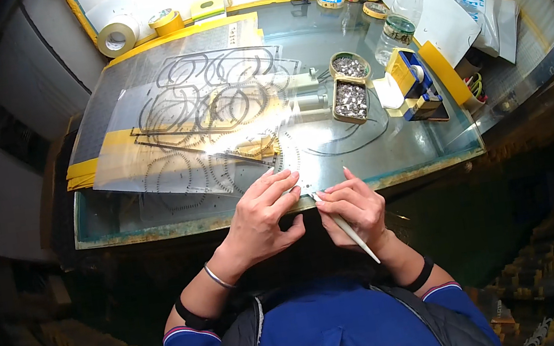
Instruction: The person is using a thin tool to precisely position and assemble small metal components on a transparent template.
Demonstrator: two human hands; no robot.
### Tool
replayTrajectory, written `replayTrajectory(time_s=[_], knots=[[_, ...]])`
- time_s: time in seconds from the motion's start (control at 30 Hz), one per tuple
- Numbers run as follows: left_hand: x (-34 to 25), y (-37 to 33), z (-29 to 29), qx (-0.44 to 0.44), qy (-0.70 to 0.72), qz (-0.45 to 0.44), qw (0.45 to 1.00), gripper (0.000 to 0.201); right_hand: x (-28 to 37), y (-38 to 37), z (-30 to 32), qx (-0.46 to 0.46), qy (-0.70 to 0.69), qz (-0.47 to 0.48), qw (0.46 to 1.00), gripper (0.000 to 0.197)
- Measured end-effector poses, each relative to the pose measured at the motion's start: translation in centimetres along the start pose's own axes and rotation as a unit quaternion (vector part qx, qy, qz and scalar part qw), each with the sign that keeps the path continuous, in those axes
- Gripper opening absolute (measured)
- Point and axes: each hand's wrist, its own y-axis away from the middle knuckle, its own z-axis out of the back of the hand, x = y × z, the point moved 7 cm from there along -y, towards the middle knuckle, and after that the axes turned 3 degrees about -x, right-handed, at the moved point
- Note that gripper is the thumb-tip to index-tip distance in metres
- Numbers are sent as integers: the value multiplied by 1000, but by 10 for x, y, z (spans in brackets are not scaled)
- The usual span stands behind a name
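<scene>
My left hand (264,206) rests at the near edge of the glass tabletop, its fingers stretched over a clear sheet marked with dotted circles. Just to its right, my right hand (357,210) grips a slim white pen-like tool (355,236). The tool's tapered end points back toward me, and its tip meets the sheet beside my left fingertips. What lies right at the tip is too small to make out. Several overlapping clear sheets (121,162) with dark curved and dotted patterns spread out to the left, beyond my left hand.
Two small containers, a rounded one (367,64) and a rectangular one (353,122), hold shiny dark and silver bits. A blue tape dispenser (432,102) and a clear bottle (409,5) stand on the right. Tape rolls (117,39) line the far left. The glass tabletop (420,147) ends near my wrists.
</scene>
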Motion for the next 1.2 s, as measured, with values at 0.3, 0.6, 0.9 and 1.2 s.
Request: replayTrajectory(time_s=[0.3,0.6,0.9,1.2], knots=[[4,2,-2,-7,-11,4,1000,35,2,-1,-3,-11,26,-22,999,16],[19,-13,-2,-35,33,53,997,11,-35,-26,-10,-9,-60,-125,990,9],[27,-34,-8,84,45,107,990,9,-32,-24,-12,25,-44,-101,994,12],[16,-38,-18,138,-14,-2,990,10,-31,-22,-13,37,-35,-94,994,16]])
